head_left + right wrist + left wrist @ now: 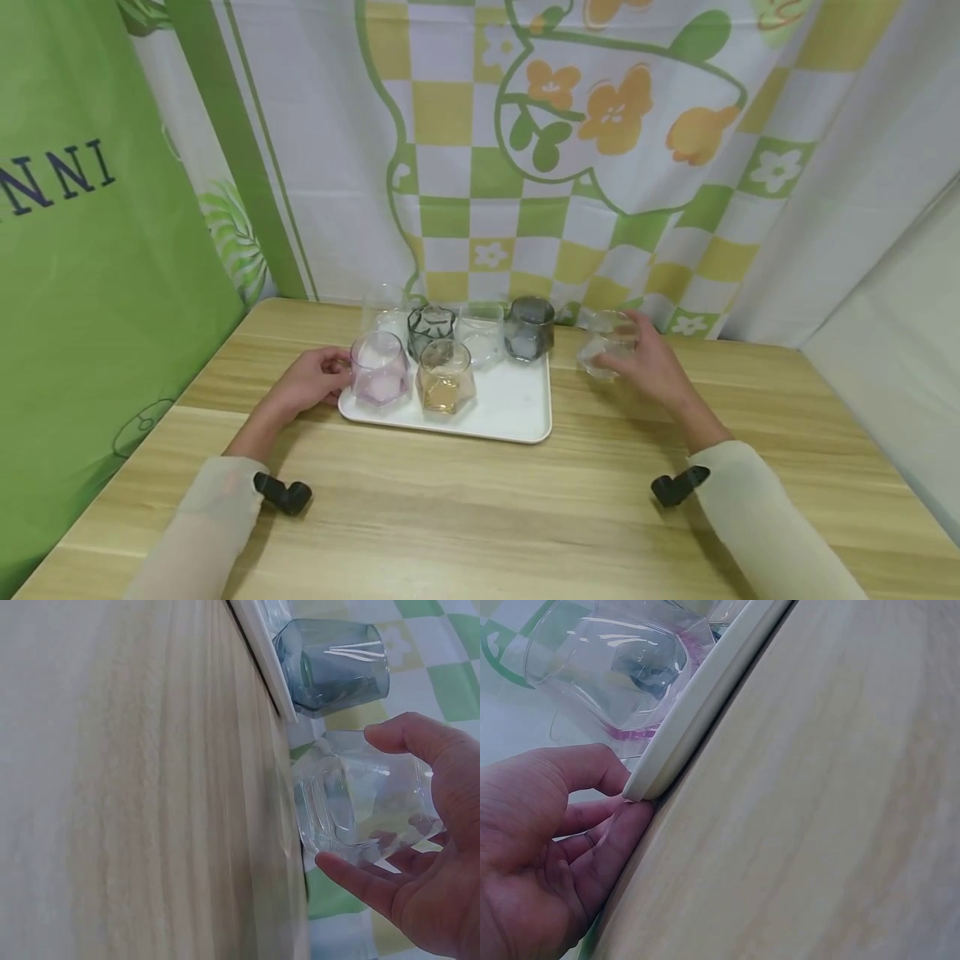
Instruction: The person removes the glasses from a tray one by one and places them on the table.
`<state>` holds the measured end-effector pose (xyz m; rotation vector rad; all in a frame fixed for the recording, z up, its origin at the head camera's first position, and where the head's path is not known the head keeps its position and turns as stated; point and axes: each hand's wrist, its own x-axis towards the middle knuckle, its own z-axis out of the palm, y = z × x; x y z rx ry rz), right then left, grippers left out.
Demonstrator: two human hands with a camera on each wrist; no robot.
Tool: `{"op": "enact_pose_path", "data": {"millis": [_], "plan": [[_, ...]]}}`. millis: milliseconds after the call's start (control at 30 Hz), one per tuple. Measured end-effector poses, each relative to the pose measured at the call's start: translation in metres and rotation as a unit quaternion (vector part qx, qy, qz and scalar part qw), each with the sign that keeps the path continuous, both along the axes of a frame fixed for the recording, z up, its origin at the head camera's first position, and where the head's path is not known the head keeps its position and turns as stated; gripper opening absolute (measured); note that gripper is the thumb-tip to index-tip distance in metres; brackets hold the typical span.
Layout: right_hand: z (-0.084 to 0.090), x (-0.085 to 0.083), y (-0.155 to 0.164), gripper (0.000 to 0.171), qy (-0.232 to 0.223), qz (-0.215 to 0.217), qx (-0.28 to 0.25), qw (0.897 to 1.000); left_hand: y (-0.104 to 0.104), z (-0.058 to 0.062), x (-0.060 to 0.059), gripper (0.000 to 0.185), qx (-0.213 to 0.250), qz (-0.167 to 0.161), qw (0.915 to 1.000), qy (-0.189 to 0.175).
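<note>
My right hand (654, 367) grips a clear glass (360, 799) to the right of the white tray (510, 417), thumb and fingers spread round its sides. Whether its base touches the table I cannot tell. At the tray's left edge, my left hand (547, 840) pinches the rim between thumb and fingers. Nearest that hand on the tray is a pink-tinted glass (381, 371), with an amber glass (446, 383) beside it. Behind them stand a dark green glass (431, 329), a clear glass (482, 337), a taller clear glass (384, 308) and a smoky grey glass (528, 329).
Bare wood of the table (450, 517) stretches in front of the tray and to both sides. A patterned curtain (450, 167) hangs right behind the table's back edge. Green cloth (90, 292) hangs on the left.
</note>
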<state>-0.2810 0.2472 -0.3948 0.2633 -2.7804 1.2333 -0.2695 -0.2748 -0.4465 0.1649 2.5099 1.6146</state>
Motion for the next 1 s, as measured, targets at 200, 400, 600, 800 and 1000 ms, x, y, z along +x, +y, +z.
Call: {"op": "enact_pose_path", "data": {"millis": [200,400,600,800,1000], "plan": [[-0.003,-0.009,-0.002,0.103,-0.015,-0.008,-0.015,1.000,0.001,-0.003,0.001,0.041,0.010,-0.005,0.9999,0.001],[-0.005,-0.012,-0.003,0.105,-0.027,-0.017,-0.017,0.999,0.000,-0.004,-0.001,0.040,0.011,-0.003,0.9999,0.002],[-0.006,-0.012,-0.005,0.106,-0.029,-0.010,-0.037,0.999,-0.002,-0.002,-0.002,0.040,0.002,-0.001,1.0000,0.002],[-0.009,-0.014,-0.005,0.106,-0.031,-0.006,-0.038,0.999,-0.002,-0.002,-0.001,0.039,0.004,-0.002,1.0000,0.003],[-0.011,-0.015,-0.004,0.104,-0.032,-0.008,-0.040,0.999,-0.001,-0.002,-0.001,0.039,0.009,-0.003,1.0000,0.002]]}}
